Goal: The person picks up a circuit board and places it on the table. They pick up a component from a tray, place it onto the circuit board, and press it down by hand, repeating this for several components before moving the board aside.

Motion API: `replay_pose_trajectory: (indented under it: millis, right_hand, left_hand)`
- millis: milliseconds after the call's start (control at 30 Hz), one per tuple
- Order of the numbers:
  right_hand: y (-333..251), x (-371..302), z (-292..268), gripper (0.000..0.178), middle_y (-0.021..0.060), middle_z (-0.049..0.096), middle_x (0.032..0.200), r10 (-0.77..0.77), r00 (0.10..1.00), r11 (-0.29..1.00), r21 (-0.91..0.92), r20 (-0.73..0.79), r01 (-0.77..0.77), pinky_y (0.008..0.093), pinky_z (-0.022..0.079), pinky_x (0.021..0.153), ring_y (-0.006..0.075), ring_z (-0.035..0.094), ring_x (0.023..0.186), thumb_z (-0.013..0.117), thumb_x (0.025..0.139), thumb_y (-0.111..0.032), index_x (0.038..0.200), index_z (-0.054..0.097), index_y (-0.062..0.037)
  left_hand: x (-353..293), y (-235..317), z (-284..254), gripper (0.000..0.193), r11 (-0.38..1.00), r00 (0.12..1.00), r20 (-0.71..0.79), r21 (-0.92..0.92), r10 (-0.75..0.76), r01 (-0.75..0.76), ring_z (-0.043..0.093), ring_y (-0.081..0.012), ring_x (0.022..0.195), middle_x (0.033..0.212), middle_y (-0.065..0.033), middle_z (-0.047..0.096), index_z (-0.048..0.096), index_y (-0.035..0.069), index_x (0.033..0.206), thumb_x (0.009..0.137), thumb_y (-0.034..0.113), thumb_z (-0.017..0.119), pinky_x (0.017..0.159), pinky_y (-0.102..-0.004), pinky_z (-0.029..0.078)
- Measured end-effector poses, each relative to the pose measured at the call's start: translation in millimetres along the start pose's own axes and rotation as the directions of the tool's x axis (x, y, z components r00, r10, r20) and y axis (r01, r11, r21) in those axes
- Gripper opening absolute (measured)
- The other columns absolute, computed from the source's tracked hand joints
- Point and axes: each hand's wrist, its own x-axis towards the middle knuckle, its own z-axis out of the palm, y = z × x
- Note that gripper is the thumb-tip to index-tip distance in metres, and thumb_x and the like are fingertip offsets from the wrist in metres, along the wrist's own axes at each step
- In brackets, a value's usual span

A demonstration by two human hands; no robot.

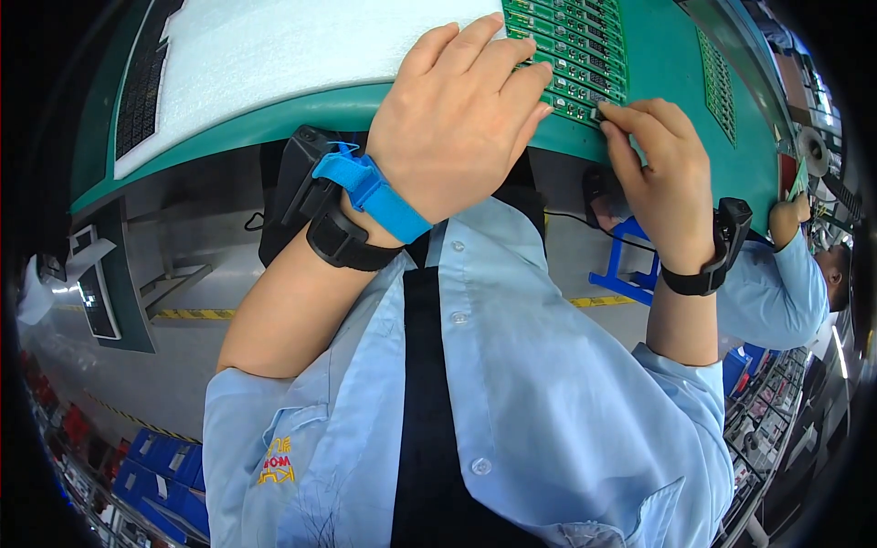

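Observation:
A panel of green circuit boards [571, 68], set in rows with small parts, lies on the green tabletop [658, 55]. My left hand [452, 119] is stretched out flat, its fingertips resting at the panel's left edge and its palm beside a white foam sheet [301, 41]. At the panel's near right corner, my right hand [662, 155] has thumb and forefinger pinched together. A small dark piece with a pale side [596, 115] shows at these fingertips; whether it is loose or fixed to the board, I cannot tell.
Another green board panel [717, 87] lies farther right. Dark gridded pieces [142, 100] line the foam's left side. Both wrists carry black strapped devices; a blue band [375, 192] circles the left. A co-worker's sleeve [776, 292] is at right, near a blue stool [626, 265].

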Motion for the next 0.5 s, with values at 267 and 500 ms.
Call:
replay_pose_trajectory:
  millis: [267,500]
  right_hand:
    - [-13.2,1.8,-0.2,0.015,0.0082,0.059,0.083,-0.028,0.999,0.988,-0.148,0.035,0.033,0.0375,0.05,0.066,0.0269,0.058,0.078,0.068,0.081,-0.004,0.095,0.067,-0.0016]
    - [-16.7,0.6,1.0,0.015,0.0083,0.059,0.083,-0.027,0.997,0.982,-0.182,0.07,0.039,0.0364,0.05,0.066,0.0267,0.057,0.079,0.066,0.081,-0.004,0.096,0.067,-0.0022]
  left_hand:
    - [-5.3,0.0,-3.2,0.033,1.0,1.0,-0.024,0.007,0.011,-0.011,0.052,-0.0351,0.114,0.113,-0.0166,0.059,0.062,0.0,0.11,0.083,0.019,0.066,0.098,-0.0439,0.04]
    - [-6.2,-0.4,-2.5,0.034,1.0,0.999,-0.032,-0.004,0.015,-0.015,0.052,-0.0357,0.115,0.113,-0.0169,0.059,0.061,0.0,0.11,0.082,0.018,0.067,0.098,-0.0443,0.04]
